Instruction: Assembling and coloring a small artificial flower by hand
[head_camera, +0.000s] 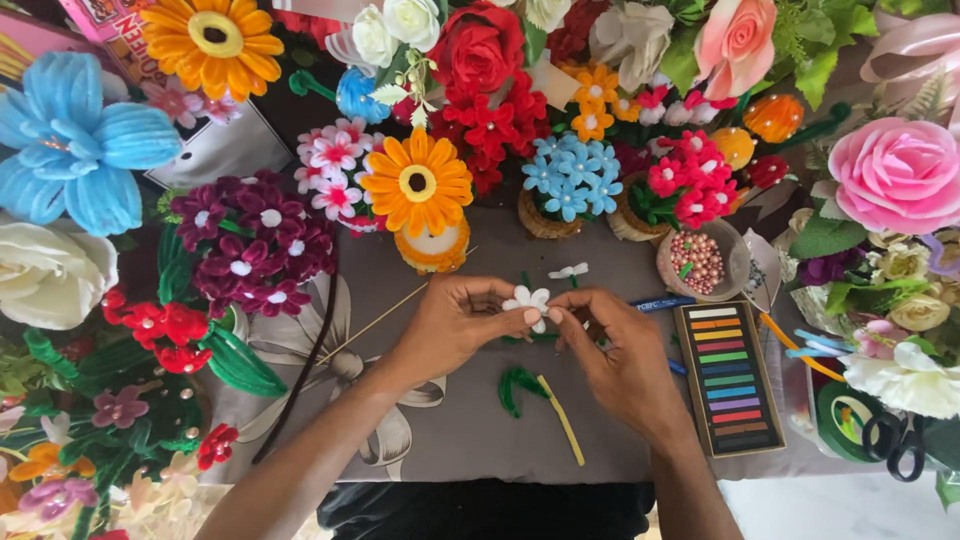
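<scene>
Small white fuzzy pipe-cleaner flower (527, 301) pinched at table centre between both hands, just above the grey printed cloth (470, 430). Left hand (450, 325) closed on the flower's left petals, thumb and forefinger tips together on it. Right hand (620, 360) closed on its right side, fingertips meeting the left hand's; the flower's underside and any stem hidden behind the fingers.

Just beyond the hands, a second small white flower (570, 270), partly covered by the right fingers. Near side, between the wrists: a green pipe-cleaner leaf on a yellow stem (545, 400) lying flat. Thin wooden skewer (375, 325) running out leftward from behind the left hand, its inner end concealed. Right of the right hand, an open flat box of coloured pastel sticks (728, 376), with a blue pen (665, 302) half hidden behind the knuckles. Further right, black-handled scissors (895, 445), blades out of sight.

Far side: orange pipe-cleaner daisy in a small pot (418, 185), a cluster of blue flowers (570, 178), a round bowl of pink beads (697, 262). Large blue flower (75, 140) at far left, cut off by the edge. Both forearms cropped at the near edge.
</scene>
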